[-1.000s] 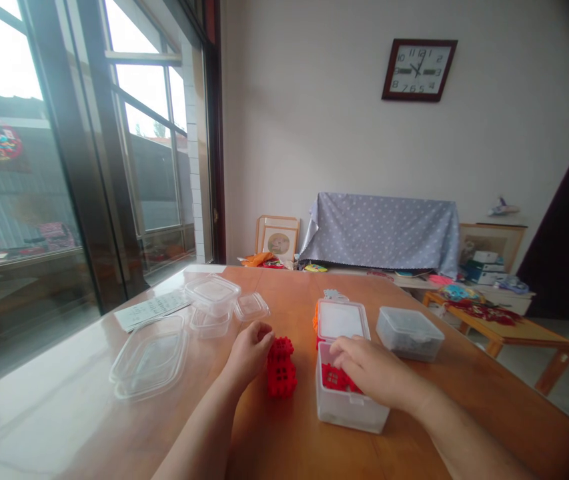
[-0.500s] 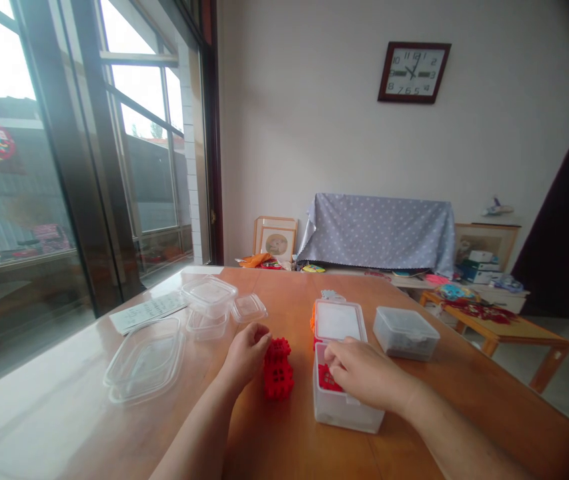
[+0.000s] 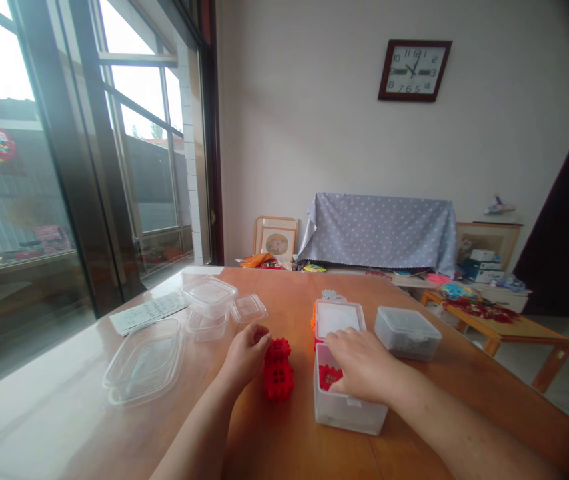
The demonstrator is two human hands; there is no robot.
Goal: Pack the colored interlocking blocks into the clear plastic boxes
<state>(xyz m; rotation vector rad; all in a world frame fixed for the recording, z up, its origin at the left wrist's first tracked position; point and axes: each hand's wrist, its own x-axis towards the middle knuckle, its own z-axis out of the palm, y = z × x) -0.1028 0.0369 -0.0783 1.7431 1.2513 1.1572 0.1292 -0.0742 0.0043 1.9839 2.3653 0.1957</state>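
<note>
Red toothed plastic pieces form a row on the brown table, left of a clear box whose lid is folded back. My left hand is at the far left end of the row, thumb and fingers pinched together; anything between its fingertips is too small to make out. Over the open box is my right hand, its thumb apart from its fingers, with no piece visible in it. More red pieces lie inside the box beside its thumb.
Clear containers and a printed sheet are on the table's left. A closed translucent box stands to the right. Orange pieces show beside the lid, with grey pieces behind.
My right hand has lifted slightly and spread its thumb away from its fingers over the box. My left hand has stayed nearly still.
</note>
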